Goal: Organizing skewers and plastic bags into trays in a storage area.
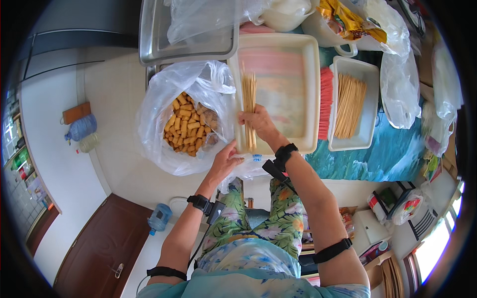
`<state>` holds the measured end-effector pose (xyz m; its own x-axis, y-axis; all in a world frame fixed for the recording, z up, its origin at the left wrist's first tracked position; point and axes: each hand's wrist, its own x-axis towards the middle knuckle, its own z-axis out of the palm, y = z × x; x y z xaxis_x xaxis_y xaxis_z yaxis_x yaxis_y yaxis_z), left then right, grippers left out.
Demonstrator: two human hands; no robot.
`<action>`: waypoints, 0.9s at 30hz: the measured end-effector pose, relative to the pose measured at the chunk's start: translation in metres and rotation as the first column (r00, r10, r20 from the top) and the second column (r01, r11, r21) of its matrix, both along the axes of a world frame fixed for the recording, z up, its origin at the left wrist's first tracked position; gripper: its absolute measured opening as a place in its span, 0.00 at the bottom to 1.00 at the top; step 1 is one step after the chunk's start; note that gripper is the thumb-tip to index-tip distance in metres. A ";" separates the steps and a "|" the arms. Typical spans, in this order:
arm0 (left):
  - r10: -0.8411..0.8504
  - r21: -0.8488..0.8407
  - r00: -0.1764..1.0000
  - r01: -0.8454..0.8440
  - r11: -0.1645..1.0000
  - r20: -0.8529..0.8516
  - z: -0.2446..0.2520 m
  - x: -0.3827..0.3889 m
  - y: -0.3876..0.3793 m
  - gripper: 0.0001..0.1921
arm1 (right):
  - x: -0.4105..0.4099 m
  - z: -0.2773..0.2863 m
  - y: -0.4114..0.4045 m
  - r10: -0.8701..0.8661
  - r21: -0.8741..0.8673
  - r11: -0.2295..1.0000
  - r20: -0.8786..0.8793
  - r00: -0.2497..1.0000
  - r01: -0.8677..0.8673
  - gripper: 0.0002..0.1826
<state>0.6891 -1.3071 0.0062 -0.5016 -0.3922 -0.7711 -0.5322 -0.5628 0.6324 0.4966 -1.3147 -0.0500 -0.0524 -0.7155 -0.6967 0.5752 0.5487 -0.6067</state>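
My right hand (261, 123) is closed around a bundle of thin bamboo skewers (249, 89), upright in the picture along the left side of a cream plastic tray (312, 93). My left hand (224, 164) is at the tray's near left corner, thumb and forefinger apart, beside a clear plastic bag (156, 149). Whether it grips the tray rim or the bag's edge is hard to see. Inside that bag lie many short, golden-brown cylindrical food pieces (186, 126). Pink and pale patches show on the tray's floor, with no loose pieces visible there.
Right of the tray are a strip of red sticks (325, 104) and a white bin (369, 126) of more skewers (349, 106). A metal tray (145, 44) with plastic on it stands at the far left. Behind sit a white mug-like container (324, 33) and plastic bags (400, 89).
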 end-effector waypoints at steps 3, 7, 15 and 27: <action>-0.080 -0.099 0.987 0.094 0.991 0.136 0.001 -0.015 0.004 0.28 | -0.015 0.010 0.007 -0.221 0.054 0.974 -0.007 0.975 0.221 0.06; -0.073 -0.395 0.955 0.187 0.899 0.286 -0.022 -0.018 0.016 0.10 | -0.072 0.044 0.024 -0.348 -0.037 0.938 -0.082 0.934 0.346 0.07; 0.033 -0.413 0.966 0.079 0.907 0.258 -0.055 0.009 0.025 0.09 | -0.205 0.084 0.096 -0.324 -0.063 0.900 -0.757 0.567 0.430 0.08; -0.275 -0.325 0.852 0.440 0.837 0.445 0.025 0.007 0.011 0.11 | -0.208 0.023 0.205 0.045 0.153 0.907 -0.962 0.269 0.393 0.23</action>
